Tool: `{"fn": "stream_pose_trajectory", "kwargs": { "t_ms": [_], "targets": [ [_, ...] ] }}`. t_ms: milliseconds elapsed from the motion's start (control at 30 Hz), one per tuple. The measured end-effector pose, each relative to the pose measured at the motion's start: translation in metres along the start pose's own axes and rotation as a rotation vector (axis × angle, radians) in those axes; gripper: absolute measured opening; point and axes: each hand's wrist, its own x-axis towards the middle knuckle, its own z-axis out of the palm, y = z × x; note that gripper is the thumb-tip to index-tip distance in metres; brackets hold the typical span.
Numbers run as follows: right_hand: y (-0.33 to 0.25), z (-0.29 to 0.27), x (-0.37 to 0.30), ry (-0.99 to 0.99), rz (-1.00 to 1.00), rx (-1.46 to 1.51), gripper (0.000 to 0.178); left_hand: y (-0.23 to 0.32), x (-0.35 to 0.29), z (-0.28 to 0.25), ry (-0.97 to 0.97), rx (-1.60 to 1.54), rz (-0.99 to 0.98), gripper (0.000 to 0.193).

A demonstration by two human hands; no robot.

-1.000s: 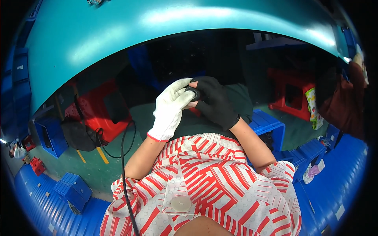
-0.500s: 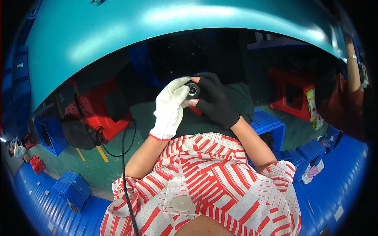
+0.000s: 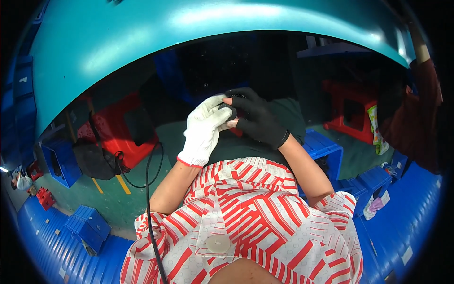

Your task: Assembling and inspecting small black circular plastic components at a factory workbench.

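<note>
A small black round part point(image 3: 230, 112) is held between both hands over my lap, just short of the table edge. My left hand point(image 3: 203, 127), in a white knit glove with a red cuff edge, closes on it from the left, thumb across its face. From the other side my right hand point(image 3: 259, 119) grips its rim. That hand wears a black glove with bare thumb and finger tips. Fingers cover much of the part, so its full shape does not show.
A glossy teal tabletop point(image 3: 137, 45) curves across the far side. Red stools point(image 3: 113, 120) point(image 3: 347, 102) stand left and right. Blue crates point(image 3: 326, 144) point(image 3: 61, 165) sit on the green floor. A black cable point(image 3: 148, 203) runs past my left arm. A person's dark red garment point(image 3: 416, 123) shows far right.
The round part has tilted in my fingers, and its ringed face with the central opening is now mostly covered. Both hands shifted slightly left. The other person's arm at far right has moved up.
</note>
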Motion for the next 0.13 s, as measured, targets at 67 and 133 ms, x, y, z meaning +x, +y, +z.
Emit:
{"fn": "stream_pose_trajectory", "kwargs": {
  "t_ms": [67, 133],
  "targets": [
    [-0.0003, -0.0008, 0.0006, -0.011, 0.002, -0.002, 0.052, 0.0009, 0.0003, 0.0005, -0.003, -0.014, 0.001, 0.04],
    [-0.0027, -0.0013, 0.0013, -0.017, 0.067, 0.036, 0.05, -0.0013, 0.0027, -0.0021, -0.015, -0.078, -0.035, 0.041]
  ]
}}
